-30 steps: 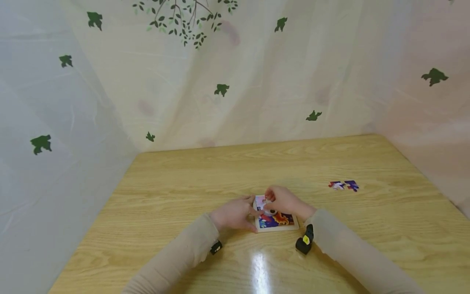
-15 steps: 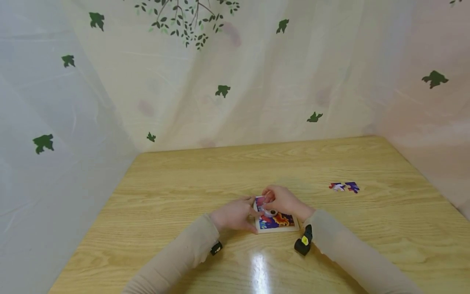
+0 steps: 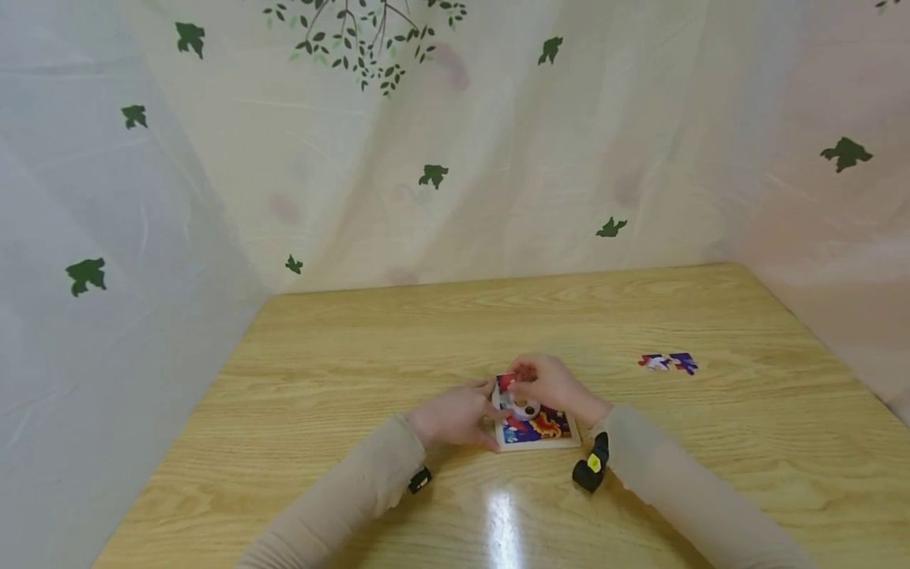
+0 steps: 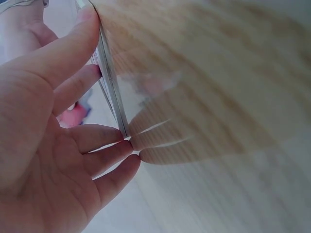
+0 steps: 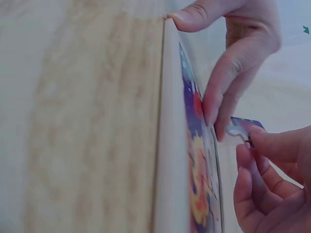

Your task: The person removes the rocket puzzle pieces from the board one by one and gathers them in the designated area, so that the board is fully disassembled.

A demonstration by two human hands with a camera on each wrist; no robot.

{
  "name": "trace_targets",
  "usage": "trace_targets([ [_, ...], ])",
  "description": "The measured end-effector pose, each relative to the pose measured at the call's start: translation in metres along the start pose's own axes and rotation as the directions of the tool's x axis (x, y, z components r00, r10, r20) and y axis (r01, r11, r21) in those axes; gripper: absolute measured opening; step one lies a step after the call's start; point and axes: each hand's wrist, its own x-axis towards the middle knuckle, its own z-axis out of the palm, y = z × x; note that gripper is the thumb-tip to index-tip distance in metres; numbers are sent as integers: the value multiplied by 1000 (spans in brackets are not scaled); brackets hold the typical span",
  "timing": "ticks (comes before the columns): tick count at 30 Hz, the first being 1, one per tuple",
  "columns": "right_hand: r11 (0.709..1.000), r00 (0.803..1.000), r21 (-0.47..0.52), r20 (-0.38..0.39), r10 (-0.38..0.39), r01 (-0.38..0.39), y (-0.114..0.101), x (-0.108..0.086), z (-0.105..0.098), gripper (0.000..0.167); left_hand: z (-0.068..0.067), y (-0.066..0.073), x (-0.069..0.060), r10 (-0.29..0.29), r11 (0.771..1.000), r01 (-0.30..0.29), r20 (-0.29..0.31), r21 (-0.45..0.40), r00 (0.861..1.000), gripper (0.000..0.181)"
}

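A framed jigsaw puzzle [image 3: 543, 427] with a colourful picture and pale rim lies on the table. My left hand [image 3: 455, 415] holds its left side, thumb at the near corner and other fingers toward the far corner; a finger also reaches over the picture. The left wrist view shows this grip along the thin frame edge. Over the far left part of the puzzle, my right hand [image 3: 550, 387] pinches a small puzzle piece [image 5: 245, 124] between thumb and fingers. In the right wrist view the piece is tilted, above the picture surface. The right hand hides part of the puzzle.
Two loose puzzle pieces, a red and white one [image 3: 654, 362] and a purple one [image 3: 685, 363], lie to the right on the wooden table [image 3: 370, 340]. A pale curtain with green leaf shapes hangs behind and at both sides.
My right hand has shifted slightly away from me. The puzzle's far left corner area changed from pale pink to red and purple. My left hand stays in place.
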Motion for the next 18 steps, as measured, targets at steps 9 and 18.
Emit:
trace_targets([
  [9,998,998,-17,25,-59,60,7,-2,-22,28,0,2,-2,-31,999,30,17,10,999,56],
  [18,996,999,-79,25,-46,48,16,-6,-41,26,0,1,-4,-36,999,36,19,0,999,58],
])
